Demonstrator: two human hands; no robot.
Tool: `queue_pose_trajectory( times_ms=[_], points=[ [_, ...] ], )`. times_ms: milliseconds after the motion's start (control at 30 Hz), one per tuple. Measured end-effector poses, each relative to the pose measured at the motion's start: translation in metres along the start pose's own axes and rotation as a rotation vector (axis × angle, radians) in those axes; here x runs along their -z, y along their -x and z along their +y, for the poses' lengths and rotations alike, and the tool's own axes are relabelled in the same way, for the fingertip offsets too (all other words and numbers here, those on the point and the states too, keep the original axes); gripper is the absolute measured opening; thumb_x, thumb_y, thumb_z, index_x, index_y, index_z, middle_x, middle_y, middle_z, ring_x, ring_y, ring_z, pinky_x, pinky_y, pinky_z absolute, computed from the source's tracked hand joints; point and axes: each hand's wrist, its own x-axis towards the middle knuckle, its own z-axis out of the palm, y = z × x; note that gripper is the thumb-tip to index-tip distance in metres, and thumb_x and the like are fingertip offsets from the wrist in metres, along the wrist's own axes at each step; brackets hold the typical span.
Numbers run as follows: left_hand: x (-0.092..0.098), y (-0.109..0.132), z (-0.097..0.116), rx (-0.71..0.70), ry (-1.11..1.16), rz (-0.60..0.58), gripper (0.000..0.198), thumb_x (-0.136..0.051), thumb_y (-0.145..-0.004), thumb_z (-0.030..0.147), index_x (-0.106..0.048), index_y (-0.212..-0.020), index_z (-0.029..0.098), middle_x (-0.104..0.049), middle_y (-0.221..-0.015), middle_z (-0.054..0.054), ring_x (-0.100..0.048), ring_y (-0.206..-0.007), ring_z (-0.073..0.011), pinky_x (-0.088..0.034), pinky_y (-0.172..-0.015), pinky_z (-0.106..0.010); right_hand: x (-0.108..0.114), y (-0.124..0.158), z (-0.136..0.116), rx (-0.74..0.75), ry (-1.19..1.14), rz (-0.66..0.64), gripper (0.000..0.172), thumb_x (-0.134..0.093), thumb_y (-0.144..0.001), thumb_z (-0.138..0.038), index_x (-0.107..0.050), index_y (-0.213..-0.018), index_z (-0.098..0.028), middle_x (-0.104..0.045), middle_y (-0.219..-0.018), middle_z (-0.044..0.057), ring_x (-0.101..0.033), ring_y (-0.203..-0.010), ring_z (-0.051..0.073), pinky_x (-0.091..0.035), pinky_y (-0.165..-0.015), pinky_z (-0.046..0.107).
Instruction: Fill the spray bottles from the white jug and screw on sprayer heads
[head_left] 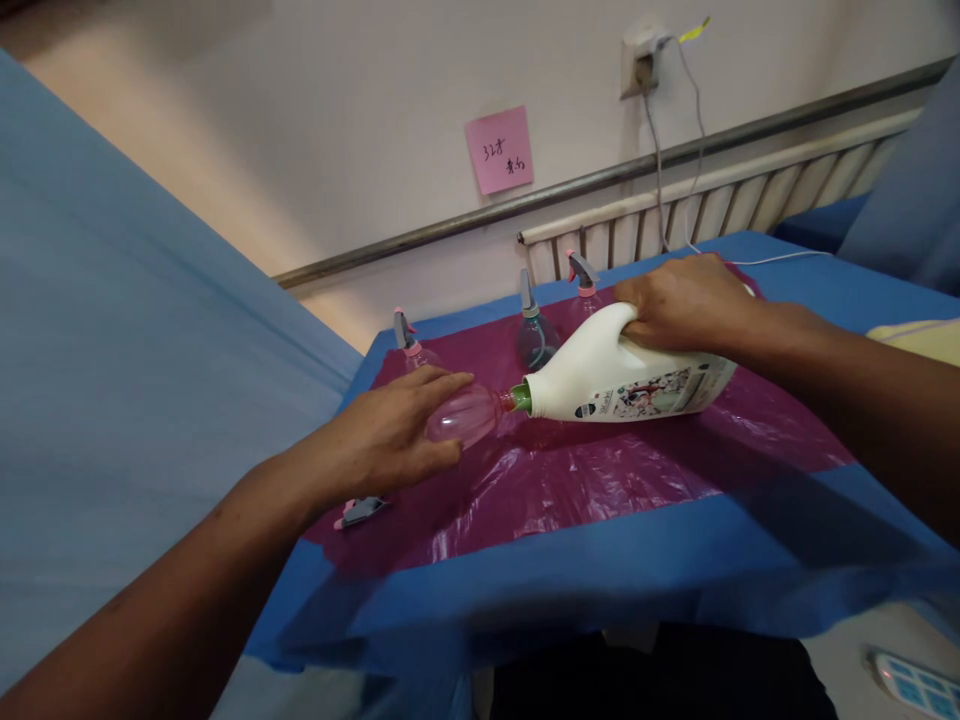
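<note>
A pink note (501, 150) with dark handwriting sticks to the pale wall (375, 120). Up to its right, a socket (628, 72) feeds pale cords (697, 110) that hang past a grey pipe (585, 179) and a ribbed radiator (720, 180). A light-blue curtain (150, 350) fills the left side. At the right edge lies something yellow, perhaps folded cloth (924, 340); a power strip (919, 685) sits on the floor (844, 655).

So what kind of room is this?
Probably a small indoor room with one spot set up for work, though I can't tell whose. There's a wall socket with cords, blue cloth hanging at the side, and a plastic sheet spread over a blue-covered surface.
</note>
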Motion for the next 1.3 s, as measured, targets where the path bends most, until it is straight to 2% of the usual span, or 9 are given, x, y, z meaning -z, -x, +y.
queue_pose_trajectory(
  times_ms=[233, 400, 600, 767, 967, 1300],
  points=[
    [0.009, 0.0, 0.012, 0.042, -0.114, -0.101, 0.084, -0.065, -0.096, 0.045, -0.052, -0.175, 0.019, -0.056, -0.18, -0.015, -0.049, -0.171, -0.042, -0.051, -0.135, -0.054, 0.001, 0.001, 0.0, 0.026, 0.049, -0.002, 0.042, -0.058, -0.103, -0.052, -0.085, -0.121, -0.027, -0.085, -0.098, 0.014, -0.076, -0.091, 0.034, -0.039, -0.072, 0.038],
    [0.01, 0.0, 0.013, 0.035, -0.132, -0.116, 0.085, -0.066, -0.096, 0.045, -0.051, -0.176, 0.019, -0.056, -0.181, -0.016, -0.053, -0.168, -0.041, -0.053, -0.133, -0.052, 0.001, 0.0, 0.0, 0.01, 0.0, -0.024, 0.042, -0.059, -0.102, -0.054, -0.087, -0.122, -0.029, -0.086, -0.101, 0.016, -0.076, -0.092, 0.037, -0.042, -0.076, 0.042],
    [0.013, -0.001, 0.014, 0.027, -0.147, -0.123, 0.083, -0.067, -0.098, 0.044, -0.051, -0.176, 0.02, -0.059, -0.178, -0.017, -0.057, -0.165, -0.0422, -0.056, -0.129, -0.052, 0.001, -0.001, 0.0, 0.017, 0.019, -0.017, 0.044, -0.058, -0.103, -0.054, -0.085, -0.124, -0.028, -0.086, -0.1, 0.016, -0.075, -0.09, 0.035, -0.04, -0.074, 0.04],
    [0.018, -0.003, 0.018, 0.043, -0.138, -0.158, 0.084, -0.067, -0.099, 0.045, -0.05, -0.177, 0.02, -0.056, -0.18, -0.018, -0.06, -0.162, -0.043, -0.057, -0.127, -0.053, 0.001, -0.003, 0.0, 0.022, 0.002, -0.019, 0.041, -0.061, -0.102, -0.055, -0.086, -0.12, -0.028, -0.085, -0.098, 0.015, -0.075, -0.09, 0.034, -0.04, -0.074, 0.04],
    [0.02, -0.006, 0.02, 0.073, -0.147, -0.182, 0.086, -0.067, -0.097, 0.045, -0.05, -0.178, 0.021, -0.055, -0.181, -0.018, -0.063, -0.159, -0.0432, -0.059, -0.124, -0.052, 0.001, -0.003, -0.001, 0.017, 0.006, -0.029, 0.044, -0.06, -0.103, -0.055, -0.086, -0.124, -0.028, -0.086, -0.101, 0.016, -0.076, -0.092, 0.035, -0.043, -0.076, 0.041],
    [0.022, -0.009, 0.02, 0.046, -0.156, -0.192, 0.086, -0.067, -0.097, 0.046, -0.051, -0.177, 0.02, -0.059, -0.178, -0.017, -0.066, -0.155, -0.0428, -0.059, -0.123, -0.051, 0.0, -0.005, -0.001, 0.029, 0.007, -0.024, 0.038, -0.06, -0.103, -0.054, -0.085, -0.118, -0.03, -0.085, -0.102, 0.016, -0.077, -0.096, 0.038, -0.047, -0.079, 0.045]
  ],
)
